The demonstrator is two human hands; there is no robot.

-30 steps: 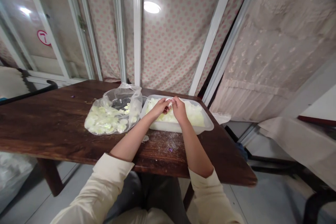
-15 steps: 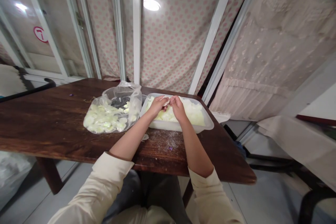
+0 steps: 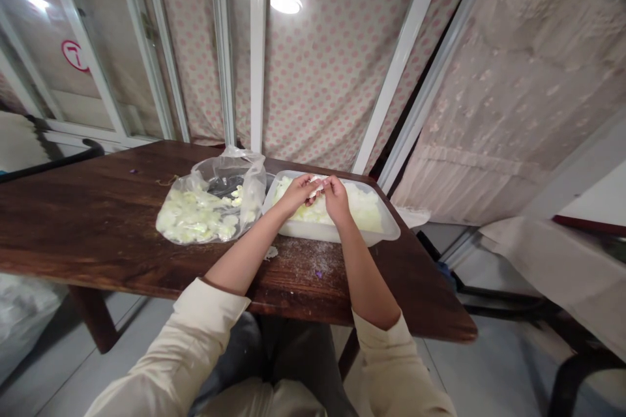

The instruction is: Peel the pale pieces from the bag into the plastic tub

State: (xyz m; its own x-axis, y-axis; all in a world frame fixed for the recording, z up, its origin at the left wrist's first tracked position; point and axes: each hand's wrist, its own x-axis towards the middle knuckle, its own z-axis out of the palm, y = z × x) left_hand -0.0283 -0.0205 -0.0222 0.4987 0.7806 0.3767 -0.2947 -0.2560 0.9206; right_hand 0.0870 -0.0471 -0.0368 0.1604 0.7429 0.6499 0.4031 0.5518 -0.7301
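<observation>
Over a white plastic tub (image 3: 342, 234) my two hands meet. My left hand (image 3: 298, 197) is closed around a small white piece (image 3: 317, 187), whose kind I cannot make out. Thumb and fingers of my right hand (image 3: 336, 199) pinch the same piece from the other side. Pale yellow-white loose pieces (image 3: 364, 208) fill the tub beneath the hands. To the left of the tub lies a clear plastic bag (image 3: 252, 176), open at the top, with similar pale, petal-like pieces (image 3: 200, 215) inside.
Everything stands on a dark wooden table (image 3: 98, 221). White grains (image 3: 313, 257) and a tiny purple bit (image 3: 319, 273) are scattered before the tub. A pale scrap (image 3: 271, 252) lies by my left forearm. Behind the table is a glass partition with a dotted curtain (image 3: 332, 65).
My right hand has shifted slightly and its fingers now meet those of my left hand at the white piece. The bag and tub stay in place; the view has tilted slightly.
</observation>
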